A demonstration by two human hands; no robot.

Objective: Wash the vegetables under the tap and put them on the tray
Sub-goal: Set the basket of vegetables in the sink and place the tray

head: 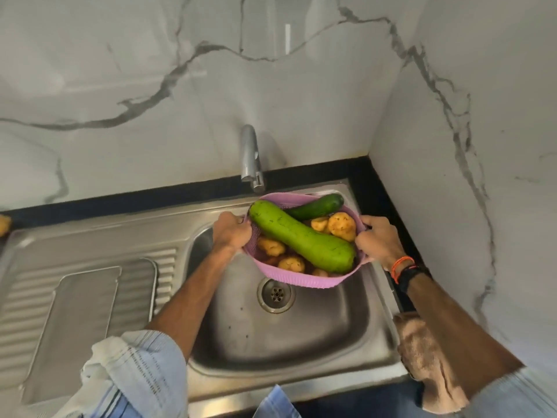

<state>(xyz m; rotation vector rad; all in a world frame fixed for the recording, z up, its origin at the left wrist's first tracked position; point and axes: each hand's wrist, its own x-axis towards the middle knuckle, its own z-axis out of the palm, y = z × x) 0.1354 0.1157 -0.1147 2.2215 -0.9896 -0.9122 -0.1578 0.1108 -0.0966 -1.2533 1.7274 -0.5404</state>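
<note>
A pink mesh basket (301, 280) hangs over the steel sink bowl (301, 333), just below the chrome tap (250, 158). In it lie a large light-green gourd (301, 236), a dark-green cucumber (316, 206) and several yellow-brown potatoes (342, 226). My left hand (230, 232) grips the basket's left rim. My right hand (378, 241) grips its right rim. No water is seen running from the tap. A steel tray (84, 312) lies flat on the ribbed drainboard to the left of the bowl.
A beige cloth (428, 360) lies on the sink's right edge under my right forearm. Another potato-like piece (4, 225) shows at the far left edge of the counter. Marble walls close in the back and the right side.
</note>
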